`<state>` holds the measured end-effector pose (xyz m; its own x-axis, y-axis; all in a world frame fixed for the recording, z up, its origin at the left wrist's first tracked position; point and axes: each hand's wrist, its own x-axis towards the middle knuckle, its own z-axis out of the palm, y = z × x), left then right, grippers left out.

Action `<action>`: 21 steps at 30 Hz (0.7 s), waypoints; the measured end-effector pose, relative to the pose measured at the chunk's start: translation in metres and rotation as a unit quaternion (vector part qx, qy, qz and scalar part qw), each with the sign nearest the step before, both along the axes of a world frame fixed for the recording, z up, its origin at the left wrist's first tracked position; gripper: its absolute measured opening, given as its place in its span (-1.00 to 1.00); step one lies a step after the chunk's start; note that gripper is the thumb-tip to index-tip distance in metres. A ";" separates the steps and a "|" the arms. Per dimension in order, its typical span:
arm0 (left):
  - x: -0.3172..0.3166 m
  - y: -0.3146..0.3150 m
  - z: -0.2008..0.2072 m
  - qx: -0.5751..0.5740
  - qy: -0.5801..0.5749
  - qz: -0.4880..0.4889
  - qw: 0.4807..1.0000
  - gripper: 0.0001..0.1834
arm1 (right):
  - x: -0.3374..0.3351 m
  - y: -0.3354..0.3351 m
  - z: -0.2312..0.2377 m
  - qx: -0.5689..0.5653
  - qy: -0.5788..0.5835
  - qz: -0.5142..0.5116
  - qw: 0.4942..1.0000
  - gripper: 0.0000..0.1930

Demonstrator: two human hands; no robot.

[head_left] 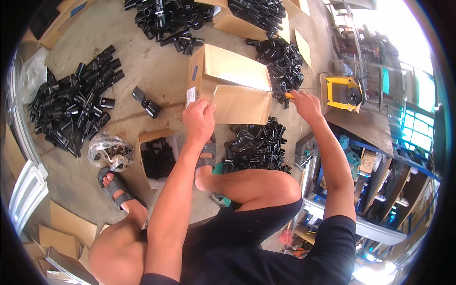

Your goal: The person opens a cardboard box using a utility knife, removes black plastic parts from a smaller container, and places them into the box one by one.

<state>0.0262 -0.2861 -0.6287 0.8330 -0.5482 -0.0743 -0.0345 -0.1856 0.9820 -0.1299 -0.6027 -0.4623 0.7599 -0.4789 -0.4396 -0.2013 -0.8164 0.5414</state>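
A brown cardboard box (240,104) lies in front of me on the floor, its long upper flaps meeting along a slit. My left hand (198,118) is closed on the box's near left corner, beside a white label. In my right hand (306,105) is a box cutter (288,95) with an orange handle. Its thin blade points left and reaches the right end of the box, at the slit between the flaps. What lies inside the box is hidden.
Heaps of black plastic fittings (78,102) lie left, behind and right of the box. A small open carton (159,159) of black parts and a clear bag (111,151) are near my feet. A yellow-framed device (343,93) stands at right, by shelving (380,185).
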 end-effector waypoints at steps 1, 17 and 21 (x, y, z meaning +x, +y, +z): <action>-0.002 0.004 0.004 -0.025 -0.017 -0.013 0.999 -0.82 | -0.027 -0.015 0.003 -0.059 0.025 -0.023 0.998 -0.79; -0.050 0.087 0.019 0.263 -0.431 -0.422 0.753 -0.06 | -0.101 0.121 -0.064 0.301 -0.470 -0.351 0.752 -0.71; -0.055 0.080 0.040 0.307 -0.412 -0.437 0.738 -0.20 | -0.076 0.153 -0.062 0.452 -0.548 -0.417 0.567 -0.78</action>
<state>-0.0287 -0.2058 -0.5884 0.0829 -0.9767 -0.1980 -0.9436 -0.1408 0.2997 -0.2060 -0.4499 -0.5242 0.4887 -0.8283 -0.2741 -0.5318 -0.0338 -0.8462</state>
